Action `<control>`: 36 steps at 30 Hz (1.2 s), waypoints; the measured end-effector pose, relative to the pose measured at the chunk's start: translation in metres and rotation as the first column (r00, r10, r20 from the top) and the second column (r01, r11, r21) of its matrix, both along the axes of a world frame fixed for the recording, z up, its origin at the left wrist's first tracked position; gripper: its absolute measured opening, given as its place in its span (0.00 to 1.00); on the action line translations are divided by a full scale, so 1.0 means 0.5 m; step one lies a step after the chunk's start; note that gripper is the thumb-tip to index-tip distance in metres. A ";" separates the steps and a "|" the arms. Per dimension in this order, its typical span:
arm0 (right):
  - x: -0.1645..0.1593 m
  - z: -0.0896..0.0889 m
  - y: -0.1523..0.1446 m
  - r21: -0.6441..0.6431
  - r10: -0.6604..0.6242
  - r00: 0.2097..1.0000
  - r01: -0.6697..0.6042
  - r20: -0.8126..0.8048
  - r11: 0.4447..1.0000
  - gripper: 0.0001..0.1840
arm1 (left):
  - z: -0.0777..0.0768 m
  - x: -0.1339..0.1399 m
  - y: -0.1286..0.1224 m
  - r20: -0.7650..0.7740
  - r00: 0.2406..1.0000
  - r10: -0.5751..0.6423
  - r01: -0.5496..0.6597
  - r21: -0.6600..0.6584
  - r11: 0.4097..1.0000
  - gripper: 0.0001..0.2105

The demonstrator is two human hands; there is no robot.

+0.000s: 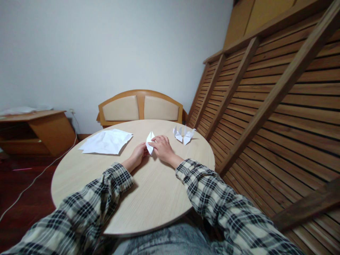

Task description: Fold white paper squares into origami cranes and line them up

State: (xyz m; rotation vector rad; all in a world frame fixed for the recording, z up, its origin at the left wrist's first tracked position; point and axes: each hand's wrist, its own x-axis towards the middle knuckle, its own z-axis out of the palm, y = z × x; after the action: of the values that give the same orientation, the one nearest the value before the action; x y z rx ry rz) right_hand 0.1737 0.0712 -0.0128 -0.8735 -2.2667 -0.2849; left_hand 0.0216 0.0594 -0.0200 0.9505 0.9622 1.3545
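Note:
Between my hands, just above the round table (148, 198), is a small piece of folded white paper (149, 148) with a slit at its upper tip. My left hand (138, 154) grips its left edge, the fingers closed and partly hidden behind the paper. From the right, my right hand (163, 148) closes on the same paper, its thumb lying across the front. Two finished-looking white paper cranes, one of them the right-hand crane (188, 136), stand side by side to the right of my right hand.
Loose white paper sheets (107, 141) lie stacked at the table's left. A padded wooden headboard (140, 106) stands behind the table. Slatted wood panelling (255, 106) leans close along the right. A wooden cabinet (53, 131) and a white cable (39, 175) are at the left.

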 end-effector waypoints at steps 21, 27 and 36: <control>-0.004 0.024 -0.026 -0.087 0.073 0.980 -0.091 -0.186 0.992 0.13 | -0.021 -0.010 0.016 -0.051 0.997 0.050 -0.043 0.133 0.990 0.11; -0.002 0.024 -0.016 -0.102 0.013 0.915 -0.060 -0.404 0.993 0.16 | -0.014 -0.003 0.005 -0.144 0.983 0.113 -0.085 0.187 0.979 0.13; -0.005 -0.011 0.031 -0.261 -0.103 0.828 -0.054 -0.552 0.964 0.18 | 0.006 0.007 -0.017 -0.395 0.903 0.166 -0.044 0.300 0.953 0.15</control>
State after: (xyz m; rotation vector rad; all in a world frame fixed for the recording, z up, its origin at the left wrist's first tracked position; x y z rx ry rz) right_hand 0.1711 0.0867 -0.0184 -0.9707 -1.7532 0.2554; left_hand 0.0252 0.0509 -0.0168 1.4692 1.1720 1.4362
